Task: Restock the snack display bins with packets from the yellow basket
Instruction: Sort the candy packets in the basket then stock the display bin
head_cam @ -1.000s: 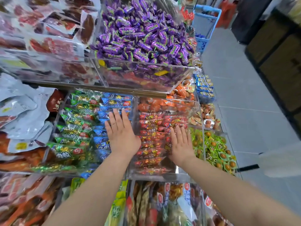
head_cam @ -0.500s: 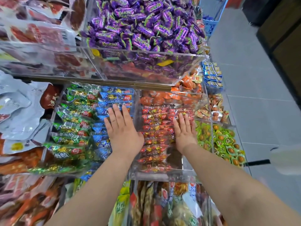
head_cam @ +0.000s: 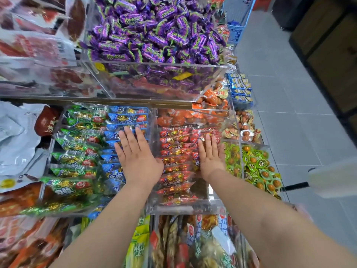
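Both hands lie flat and fully open, palms down, holding nothing. The left hand (head_cam: 138,159) presses on the column of blue foil snack packets (head_cam: 123,120) in the clear acrylic display bin (head_cam: 152,144), with its thumb toward the divider at its 3 o'clock. The right hand (head_cam: 211,156) rests on the right edge of the stacked red foil snack packets (head_cam: 175,149) in the neighbouring compartment, its fingers pointing to 12 o'clock. Green foil packets (head_cam: 77,136) fill the column at 9 o'clock of the left hand; small green packs with orange centres (head_cam: 257,167) sit in the bin at 3 o'clock of the right hand. A heap of purple wrapped candies (head_cam: 154,31) fills the upper bin at 12 o'clock.

The yellow basket is not in view, so I cannot tell where it stands or how much stock is left in it. This looks like a levelling or tidying step on packets already placed.

The risks seem modest. Pushing down too hard could crush or burst the sealed packets. The red stack is slippery foil piled high near the low front wall at 6 o'clock; a sideways shove could slide packets over that lip onto the shelf below (head_cam: 173,244). Pressing unevenly could also nudge blue packets across into the green column and mix the rows.
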{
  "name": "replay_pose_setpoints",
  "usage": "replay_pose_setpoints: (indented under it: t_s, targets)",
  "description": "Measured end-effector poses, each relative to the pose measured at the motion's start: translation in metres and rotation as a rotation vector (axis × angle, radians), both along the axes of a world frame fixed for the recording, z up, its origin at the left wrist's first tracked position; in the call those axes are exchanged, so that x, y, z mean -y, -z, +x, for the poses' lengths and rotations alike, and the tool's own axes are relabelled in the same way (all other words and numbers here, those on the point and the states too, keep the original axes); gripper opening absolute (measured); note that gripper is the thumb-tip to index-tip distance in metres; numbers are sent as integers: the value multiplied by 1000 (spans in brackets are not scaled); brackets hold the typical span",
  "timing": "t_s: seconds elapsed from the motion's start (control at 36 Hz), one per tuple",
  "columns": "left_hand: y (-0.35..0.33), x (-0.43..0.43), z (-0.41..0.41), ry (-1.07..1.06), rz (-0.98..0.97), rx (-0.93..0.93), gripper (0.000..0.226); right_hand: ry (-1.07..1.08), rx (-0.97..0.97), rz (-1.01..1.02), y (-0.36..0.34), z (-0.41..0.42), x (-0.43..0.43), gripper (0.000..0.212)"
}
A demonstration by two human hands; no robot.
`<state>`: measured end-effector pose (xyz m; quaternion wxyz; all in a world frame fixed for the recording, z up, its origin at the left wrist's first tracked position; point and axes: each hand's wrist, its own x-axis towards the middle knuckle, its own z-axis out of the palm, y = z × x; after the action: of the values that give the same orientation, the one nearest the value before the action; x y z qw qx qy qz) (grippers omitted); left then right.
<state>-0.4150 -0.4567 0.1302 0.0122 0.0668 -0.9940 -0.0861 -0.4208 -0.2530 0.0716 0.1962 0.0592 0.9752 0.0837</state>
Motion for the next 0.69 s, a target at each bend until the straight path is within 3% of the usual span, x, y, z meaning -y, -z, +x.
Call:
replay_pose_setpoints:
  t_s: [0.17, 0.28, 0.44, 0.53, 0.61, 0.69]
  targets:
    - [-6, 1, 1, 9, -12, 47, 109, -97, 37, -27, -21, 11, -5, 109]
    - [-15, 3, 4, 35, 5, 87, 109, -109, -120, -162, -40, 33, -7, 74]
    - [-40, 10, 8, 135, -21, 192, 102, 94, -266, -590, -76, 85, -8, 40]
    - [-57, 5, 21, 207, 30, 160, 80, 259, -362, -783, -88, 117, -12, 29]
    - [-65, -16, 52, 348, 63, 9, 53, 471, -483, -1030, -94, 158, -19, 17]
    - [-64, -48, 95, 471, 274, -68, 37, 631, -532, -1120, -88, 204, -33, 17]
